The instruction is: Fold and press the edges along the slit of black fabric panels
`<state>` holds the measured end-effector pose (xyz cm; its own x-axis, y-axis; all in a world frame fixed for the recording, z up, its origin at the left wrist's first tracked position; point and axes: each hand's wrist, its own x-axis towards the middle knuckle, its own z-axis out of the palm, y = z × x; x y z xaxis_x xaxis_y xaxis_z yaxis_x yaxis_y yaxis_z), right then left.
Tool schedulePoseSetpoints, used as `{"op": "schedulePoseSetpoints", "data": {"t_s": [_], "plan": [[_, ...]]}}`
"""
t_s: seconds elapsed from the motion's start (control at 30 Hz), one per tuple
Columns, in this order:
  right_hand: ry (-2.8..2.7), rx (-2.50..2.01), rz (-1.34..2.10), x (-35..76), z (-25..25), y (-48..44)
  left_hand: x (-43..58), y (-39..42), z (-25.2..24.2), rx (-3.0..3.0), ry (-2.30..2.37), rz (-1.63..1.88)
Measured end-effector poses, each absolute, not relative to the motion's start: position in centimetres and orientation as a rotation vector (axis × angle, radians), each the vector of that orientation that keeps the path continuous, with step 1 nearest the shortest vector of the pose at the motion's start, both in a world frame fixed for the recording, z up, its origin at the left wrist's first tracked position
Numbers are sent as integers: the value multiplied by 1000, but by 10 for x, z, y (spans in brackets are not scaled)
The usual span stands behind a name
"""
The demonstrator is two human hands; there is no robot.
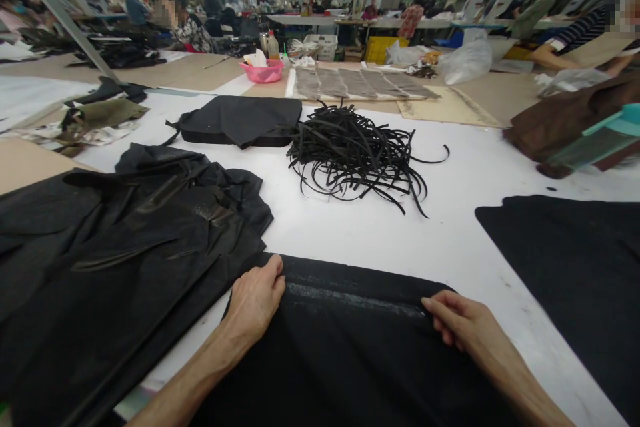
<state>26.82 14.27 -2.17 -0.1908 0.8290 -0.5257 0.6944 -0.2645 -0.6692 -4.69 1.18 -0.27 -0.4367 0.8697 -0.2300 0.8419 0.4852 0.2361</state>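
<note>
A black fabric panel [350,347] lies in front of me on the white table, with a pale, shiny streak running across it just below its far edge. My left hand [259,295] is closed on the panel's upper left corner, thumb and fingers pressed together. Near the right end of the streak, my right hand [457,320] pinches the same panel between thumb and fingers. The cloth between the two hands is spread fairly flat. Its near part runs out of view at the bottom.
Crumpled black fabric [150,247] is heaped at left. Ahead are a pile of black strips [357,147] and a stack of black pieces [240,119]. More black fabric [575,247] and a teal-lidded bottle [595,140] are at right. A pink basket [263,71] stands farther back, with people beyond.
</note>
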Motion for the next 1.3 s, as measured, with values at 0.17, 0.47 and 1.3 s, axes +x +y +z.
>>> {"op": "schedulePoseSetpoints", "data": {"t_s": [0.17,0.47,1.3], "plan": [[-1773,-1868,1472,268,-22,142,-34,9,-4,1803,2344,71],[-1804,-1777,1451,270,-24,140,-29,-7,-17,2376,2160,-130],[-2057,-1913,830,254,-10,120,-11,-15,-11,2545,2257,-393]]}}
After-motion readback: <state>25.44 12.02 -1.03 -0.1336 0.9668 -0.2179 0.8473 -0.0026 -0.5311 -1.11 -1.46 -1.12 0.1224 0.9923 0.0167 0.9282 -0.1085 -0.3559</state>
